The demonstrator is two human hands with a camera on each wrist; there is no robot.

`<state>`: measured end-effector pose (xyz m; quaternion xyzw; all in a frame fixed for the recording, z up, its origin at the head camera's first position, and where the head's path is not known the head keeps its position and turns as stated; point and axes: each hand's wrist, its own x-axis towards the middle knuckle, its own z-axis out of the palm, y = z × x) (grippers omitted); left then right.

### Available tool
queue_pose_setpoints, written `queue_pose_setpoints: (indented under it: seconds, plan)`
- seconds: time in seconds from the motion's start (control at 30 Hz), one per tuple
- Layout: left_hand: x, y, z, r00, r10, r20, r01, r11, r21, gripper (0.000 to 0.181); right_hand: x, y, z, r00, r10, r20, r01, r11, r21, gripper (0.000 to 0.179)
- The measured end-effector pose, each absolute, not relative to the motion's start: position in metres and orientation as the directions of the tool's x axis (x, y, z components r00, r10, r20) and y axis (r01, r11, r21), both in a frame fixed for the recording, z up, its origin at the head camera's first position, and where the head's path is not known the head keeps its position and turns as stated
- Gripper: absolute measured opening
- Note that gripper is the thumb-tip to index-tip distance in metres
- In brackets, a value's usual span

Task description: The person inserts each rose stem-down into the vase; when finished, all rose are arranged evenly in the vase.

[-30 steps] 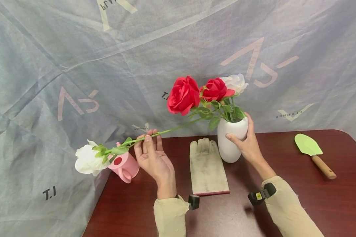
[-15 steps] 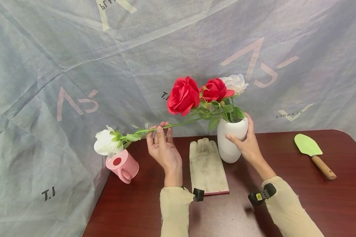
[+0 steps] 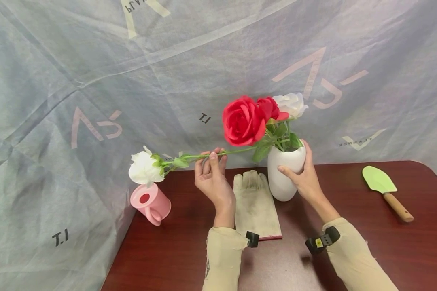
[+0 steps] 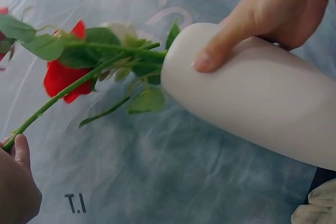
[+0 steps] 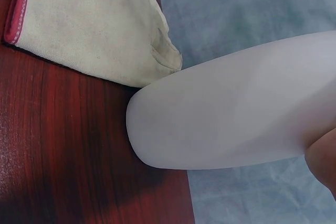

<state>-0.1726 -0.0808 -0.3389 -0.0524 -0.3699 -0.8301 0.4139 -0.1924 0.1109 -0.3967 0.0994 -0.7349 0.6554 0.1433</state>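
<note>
My left hand [image 3: 216, 186] pinches the green stem of a white rose [image 3: 145, 166], held nearly level with its bloom to the left. The stem's bare end [image 4: 152, 45] lies close by the mouth of a white vase [image 3: 285, 171], overlapping other stems in the left wrist view. With thumb and fingers my right hand [image 3: 306, 180] grips the vase's upper right side; it stands upright on the table. Two red roses [image 3: 242, 120] and another white rose [image 3: 290, 105] rise from the vase, the larger red one leaning left.
A work glove [image 3: 256, 206] lies flat just left of the vase. A pink watering can [image 3: 153, 202] stands on the left, below the held bloom. At the right lies a green trowel [image 3: 380, 180] with a wooden handle. Behind the dark red table [image 3: 160, 258] hangs a grey cloth.
My left hand has moved right with the white rose, bringing its stem end toward the vase mouth. The larger red rose has shifted right. My right hand and the vase have stayed put.
</note>
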Motion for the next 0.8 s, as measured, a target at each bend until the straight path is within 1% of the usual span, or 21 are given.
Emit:
queue_pose_setpoints:
  seconds: [0.2,0.47,0.53,0.8]
  plan:
    - [-0.173,-0.068,-0.339,-0.622,-0.617,0.481,0.746,-0.281,0.604,0.011,-0.193,0.112,-0.397,-0.941,0.039,0.335,-0.328,0.123,-0.937,0.092]
    - [-0.175,-0.066,-0.327,-0.551,-0.574,0.606,0.8,-0.155,0.58,0.015,-0.193,0.111,-0.396,-0.934,0.051,0.353,-0.344,0.13,-0.93,0.093]
    - [-0.176,-0.065,-0.325,-0.547,-0.564,0.618,0.803,-0.146,0.577,0.015,-0.193,0.111,-0.396,-0.932,0.051,0.358,-0.35,0.131,-0.928,0.093]
    - [-0.178,-0.054,-0.328,-0.566,-0.511,0.646,0.795,-0.134,0.591,0.01,-0.193,0.111,-0.397,-0.931,0.055,0.362,-0.349,0.16,-0.923,0.093]
